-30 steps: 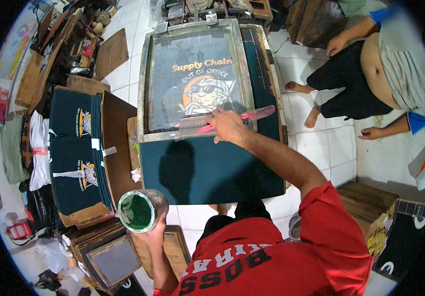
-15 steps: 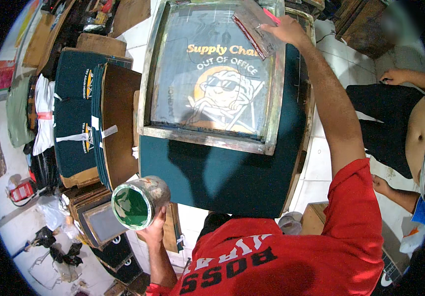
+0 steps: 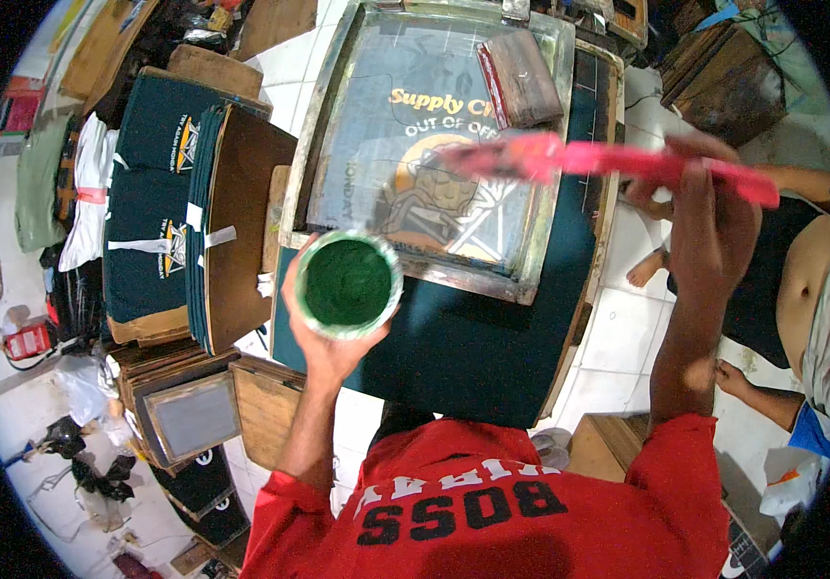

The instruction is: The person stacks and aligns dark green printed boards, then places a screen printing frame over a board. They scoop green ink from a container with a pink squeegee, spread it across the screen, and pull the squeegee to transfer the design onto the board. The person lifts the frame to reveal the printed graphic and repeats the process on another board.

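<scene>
Pink spatula (image 3: 579, 157) clamped in our right hand (image 3: 711, 222), green-filled tub (image 3: 342, 333) gripped in our left hand (image 3: 330, 353).
The spatula's long axis runs leftward above the screen frame (image 3: 473, 284); the tub lies lower left of its tip. We count one spatula, one tub, one frame, one squeegee (image 3: 528, 82) resting on it.

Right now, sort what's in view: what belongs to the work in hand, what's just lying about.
In use: container of green paste, in the left hand; blurred pink tool, in the right hand; squeegee, lying on the framed screen; dark green sheet beneath.

Seemingly lying about: white bundle; red item; black bag.
</scene>
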`<state>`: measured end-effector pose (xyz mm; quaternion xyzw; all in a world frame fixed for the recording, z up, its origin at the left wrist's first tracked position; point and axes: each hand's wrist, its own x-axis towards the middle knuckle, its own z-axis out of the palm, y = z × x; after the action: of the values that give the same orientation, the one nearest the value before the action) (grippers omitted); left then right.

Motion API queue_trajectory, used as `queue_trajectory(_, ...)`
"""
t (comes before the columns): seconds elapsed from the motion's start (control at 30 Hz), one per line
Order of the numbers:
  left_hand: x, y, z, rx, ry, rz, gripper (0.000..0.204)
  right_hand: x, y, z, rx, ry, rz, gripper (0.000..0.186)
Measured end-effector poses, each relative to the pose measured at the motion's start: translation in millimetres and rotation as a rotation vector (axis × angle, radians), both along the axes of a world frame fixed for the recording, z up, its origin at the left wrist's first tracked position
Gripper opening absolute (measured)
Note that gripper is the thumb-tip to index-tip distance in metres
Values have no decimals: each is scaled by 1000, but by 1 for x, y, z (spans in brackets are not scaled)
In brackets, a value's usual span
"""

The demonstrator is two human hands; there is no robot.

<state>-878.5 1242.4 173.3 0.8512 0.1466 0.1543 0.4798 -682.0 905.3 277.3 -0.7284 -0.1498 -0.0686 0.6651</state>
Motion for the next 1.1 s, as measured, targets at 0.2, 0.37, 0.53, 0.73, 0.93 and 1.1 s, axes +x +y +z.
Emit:
queue_trajectory(0.2, 47, -12, 7, 279, -214, -225, 116, -47, 55, 33, -175, -284, 438, 19)
queue_trajectory(0.37, 56, -15, 6, 168, -332, -283, 116, -58, 115, 8, -341, -464, 371, 10)
queue_trajectory(0.53, 55, 2, -6, 264, -380, -181, 118, -99, 153, -4, -200, 92, 41, 10)
queue_trajectory(0.73, 58, 33, -20, 111, -351, -311, 122, -76, 164, -17, -273, -245, 186, 13)
queue_trajectory(0.93, 67, 46, -16, 43, -364, -384, 119, -67, 151, -14, -293, -157, 478, 22)
queue_trajectory(1.1, 73, 42, -10, 193, -416, -365, 108, -66, 158, -16, -330, -430, 336, 22)
